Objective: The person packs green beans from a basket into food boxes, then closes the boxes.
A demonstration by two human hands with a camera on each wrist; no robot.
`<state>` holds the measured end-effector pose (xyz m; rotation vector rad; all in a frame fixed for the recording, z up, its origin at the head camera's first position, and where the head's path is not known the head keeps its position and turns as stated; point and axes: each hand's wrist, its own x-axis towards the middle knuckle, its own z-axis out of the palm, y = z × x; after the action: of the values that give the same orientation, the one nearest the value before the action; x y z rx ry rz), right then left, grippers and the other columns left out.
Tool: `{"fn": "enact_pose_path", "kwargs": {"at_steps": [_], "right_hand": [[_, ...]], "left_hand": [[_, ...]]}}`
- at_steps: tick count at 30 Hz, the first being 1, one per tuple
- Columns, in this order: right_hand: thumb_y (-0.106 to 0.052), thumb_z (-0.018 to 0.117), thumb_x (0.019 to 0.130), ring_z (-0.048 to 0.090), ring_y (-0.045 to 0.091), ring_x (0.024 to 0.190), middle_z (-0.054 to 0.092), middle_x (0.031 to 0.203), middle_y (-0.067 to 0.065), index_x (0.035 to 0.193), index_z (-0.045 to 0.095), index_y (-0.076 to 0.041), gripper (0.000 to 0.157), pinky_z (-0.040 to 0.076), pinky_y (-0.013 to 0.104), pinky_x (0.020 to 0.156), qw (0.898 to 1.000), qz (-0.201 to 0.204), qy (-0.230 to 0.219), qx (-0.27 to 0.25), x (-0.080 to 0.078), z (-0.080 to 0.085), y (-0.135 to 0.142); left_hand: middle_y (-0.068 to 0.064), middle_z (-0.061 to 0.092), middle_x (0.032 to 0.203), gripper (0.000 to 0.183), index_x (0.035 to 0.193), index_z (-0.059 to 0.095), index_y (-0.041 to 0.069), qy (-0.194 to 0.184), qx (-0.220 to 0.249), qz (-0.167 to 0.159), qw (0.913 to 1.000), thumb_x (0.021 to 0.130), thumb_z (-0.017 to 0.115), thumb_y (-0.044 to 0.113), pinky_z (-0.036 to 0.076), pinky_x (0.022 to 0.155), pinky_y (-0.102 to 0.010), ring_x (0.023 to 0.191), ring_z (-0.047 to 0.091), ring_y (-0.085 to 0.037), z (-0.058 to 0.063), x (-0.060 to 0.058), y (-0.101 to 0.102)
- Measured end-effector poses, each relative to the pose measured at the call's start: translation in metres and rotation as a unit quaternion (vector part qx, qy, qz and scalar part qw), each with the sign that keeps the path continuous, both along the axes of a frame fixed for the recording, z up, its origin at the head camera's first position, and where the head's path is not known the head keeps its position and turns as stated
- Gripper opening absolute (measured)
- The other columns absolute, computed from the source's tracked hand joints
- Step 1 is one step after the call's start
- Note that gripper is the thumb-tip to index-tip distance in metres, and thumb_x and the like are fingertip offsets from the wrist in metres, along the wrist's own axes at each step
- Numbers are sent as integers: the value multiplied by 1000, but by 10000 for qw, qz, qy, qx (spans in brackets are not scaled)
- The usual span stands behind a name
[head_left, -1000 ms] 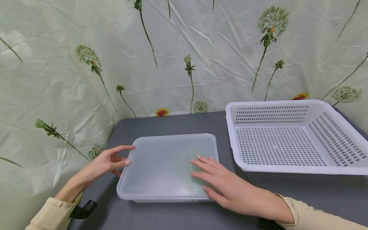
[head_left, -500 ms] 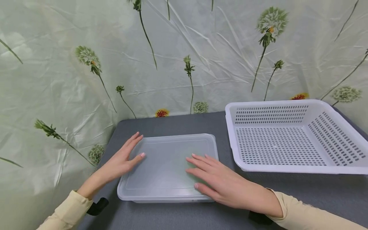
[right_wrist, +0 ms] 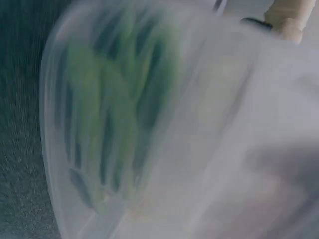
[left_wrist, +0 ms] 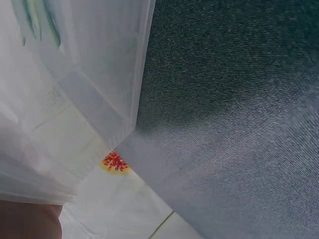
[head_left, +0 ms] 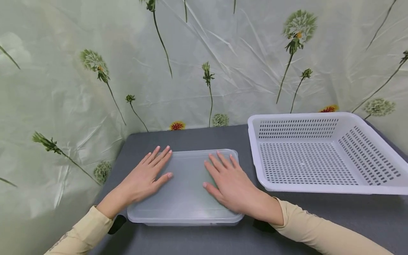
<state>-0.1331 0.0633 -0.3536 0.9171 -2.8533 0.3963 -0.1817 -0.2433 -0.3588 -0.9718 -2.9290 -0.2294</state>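
Observation:
In the head view a clear plastic container [head_left: 191, 224] sits on the grey cloth with its translucent lid [head_left: 188, 198] on top. My left hand [head_left: 141, 182] rests on the lid's left side, fingers straight and thumb spread inward. On the right side of the lid lies my right hand [head_left: 231, 186], its fingers extended and spread toward the far edge. Through the container wall in the right wrist view, long green things [right_wrist: 104, 114] show, blurred; their kind is unclear. The left wrist view has the container's translucent wall [left_wrist: 99, 59] close up, with part of a finger [left_wrist: 30, 221] below.
A white perforated plastic basket [head_left: 259, 173], with nothing visible inside, stands to the right of the container. Grey cloth [head_left: 178, 242] covers the table. Behind it hangs a pale curtain [head_left: 185, 85] printed with dandelions.
My left hand has moved from the container's left edge onto the lid, its fingers straightening. My right hand has shifted left and farther forward on the lid.

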Motion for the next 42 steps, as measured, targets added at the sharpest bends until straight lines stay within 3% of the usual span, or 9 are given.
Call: {"fn": "enact_pose_path", "kwargs": {"at_steps": [6, 12, 17, 22, 27, 31, 37, 42], "right_hand": [[-52, 39, 103, 10, 34, 148, 23, 160, 12, 151, 38, -8, 65, 6, 58, 114, 9986, -496, 128, 100, -18, -7, -7], [-52, 35, 104, 9, 37, 147, 22, 161, 11, 154, 35, -14, 63, 7, 61, 113, 9989, -428, 8, 210, -19, -8, -9], [-52, 35, 104, 13, 38, 147, 23, 161, 9, 153, 36, -19, 60, 10, 62, 111, 9986, -426, 43, 299, -18, -9, -8], [-52, 36, 103, 17, 39, 146, 25, 160, 10, 153, 38, -18, 60, 10, 62, 111, 9983, -489, 7, 304, -16, -9, -5], [-52, 38, 103, 20, 39, 145, 28, 159, 10, 151, 41, -19, 59, 11, 61, 111, 9978, -586, 176, 271, -18, -8, -3], [-51, 44, 101, 20, 37, 145, 31, 158, 9, 149, 45, -18, 58, 11, 60, 112, 9976, -662, 207, 4, -18, -7, -3], [-43, 52, 100, 23, 33, 145, 34, 156, 8, 141, 55, -16, 50, 12, 58, 113, 9927, -646, 298, -975, -15, -7, -3], [-53, 51, 98, 18, 36, 146, 31, 158, 7, 145, 51, -18, 58, 12, 65, 110, 9934, -213, 384, -1058, -3, -9, -3]], "left_hand": [[4, 13, 163, 71, 158, 18, 20, -73, 83, 140, 9998, 101, 39, 57, 10, 116, -50, 149, 1, -20, 1, 2, -1], [-1, 15, 163, 69, 157, 22, 13, 74, 39, 83, 9999, 103, 39, 52, 9, 116, -49, 149, 5, -26, -3, 7, -2], [-1, 13, 163, 66, 157, 22, 14, 145, -99, 119, 9998, 104, 35, 52, 7, 116, -47, 149, 8, -27, -3, 13, 2], [0, 12, 163, 68, 158, 21, 17, -130, -119, 318, 9993, 103, 31, 57, 3, 116, -49, 149, 5, -25, -2, 27, 10], [-5, 15, 163, 72, 157, 25, 17, -320, 132, 550, 9979, 101, 37, 60, 2, 114, -55, 149, 6, -30, 0, 47, 17], [-4, 15, 162, 74, 156, 28, 18, -178, 90, 718, 9972, 99, 38, 63, 4, 114, -57, 149, 7, -31, 1, 59, 21], [-3, 17, 162, 75, 156, 29, 20, -20, 28, 906, 9959, 97, 38, 66, 6, 113, -58, 148, 7, -33, 1, 63, 22], [-2, 18, 162, 78, 155, 31, 21, -112, 180, 910, 9956, 95, 41, 68, 6, 112, -61, 148, 7, -34, -2, 64, 23]]}}
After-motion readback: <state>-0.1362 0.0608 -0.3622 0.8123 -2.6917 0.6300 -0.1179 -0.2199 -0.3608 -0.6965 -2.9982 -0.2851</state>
